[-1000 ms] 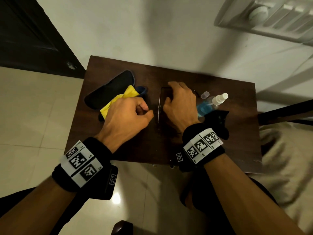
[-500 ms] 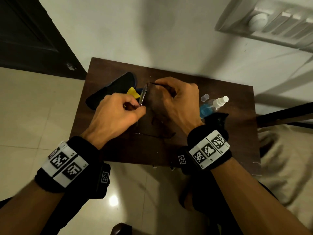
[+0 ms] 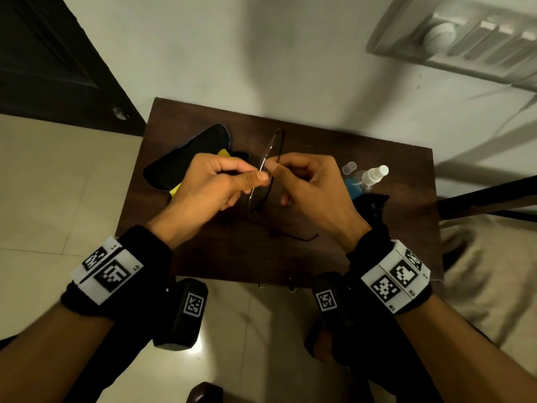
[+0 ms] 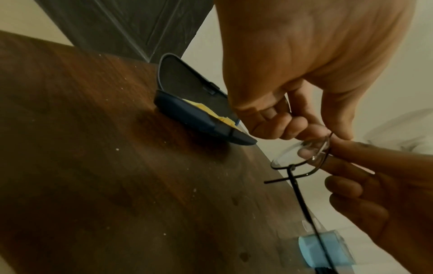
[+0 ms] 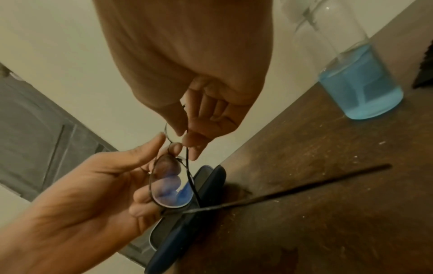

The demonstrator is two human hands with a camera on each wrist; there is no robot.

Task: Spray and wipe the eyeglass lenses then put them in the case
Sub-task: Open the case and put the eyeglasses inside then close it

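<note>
Thin dark-framed eyeglasses point(image 3: 268, 167) hang edge-on above the brown table point(image 3: 392, 242), temples unfolded. My left hand point(image 3: 258, 174) pinches them near the bridge, fingers behind one lens point(image 5: 171, 185). My right hand point(image 3: 276, 170) pinches the frame from the other side. One temple point(image 5: 304, 189) sticks out over the table. The dark blue case point(image 3: 189, 158) lies open at the back left with a yellow cloth point(image 4: 206, 111) in it. A spray bottle point(image 3: 369, 177) of blue liquid stands to the right.
A small clear cap point(image 3: 348, 168) sits beside the bottle, and a black cloth point(image 3: 374, 205) lies near my right wrist. The table stands against a white wall; a dark door point(image 3: 43, 68) is at the left and pale fabric point(image 3: 494, 286) at the right.
The eyeglasses have come up off the table into both hands. My left hand has left the yellow cloth and taken hold of the frame. Both hands have risen.
</note>
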